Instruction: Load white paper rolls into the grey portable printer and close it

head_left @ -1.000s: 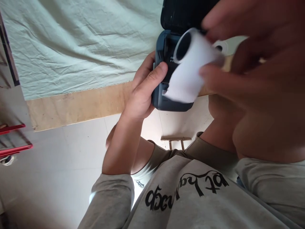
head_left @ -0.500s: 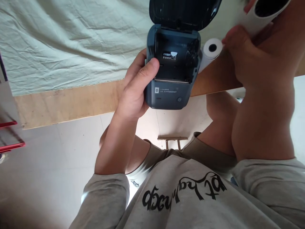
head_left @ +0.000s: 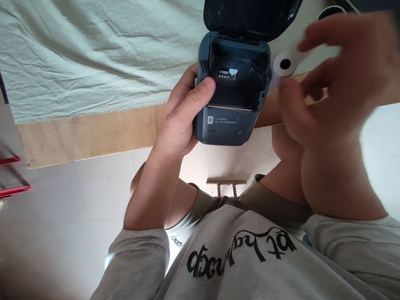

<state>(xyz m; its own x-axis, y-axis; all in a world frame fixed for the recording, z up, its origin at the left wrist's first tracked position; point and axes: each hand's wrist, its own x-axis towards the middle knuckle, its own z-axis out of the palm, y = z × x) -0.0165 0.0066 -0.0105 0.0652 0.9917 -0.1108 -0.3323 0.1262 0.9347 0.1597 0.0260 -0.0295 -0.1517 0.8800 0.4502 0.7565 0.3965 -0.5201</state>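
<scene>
Blue printer (head_left: 229,121) clasped in left grip (head_left: 184,110); right grip (head_left: 340,79) at white roll (head_left: 277,66), hold unclear

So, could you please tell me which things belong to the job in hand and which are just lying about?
Job in hand:
open printer, in the left hand
small white roll by the right hand
second roll, partly hidden

Lying about:
green cloth
wooden frame
red bars

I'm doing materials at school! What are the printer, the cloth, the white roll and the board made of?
Printer: probably plastic; the blue-grey case looks smooth and hard, the black lid shiny.
Cloth: woven fabric, likely, dull and pale green with soft creases.
White roll: perhaps paper, pale around a dark hole, but blurry.
Board: looks like bare wood, light brown and streaky.
</scene>
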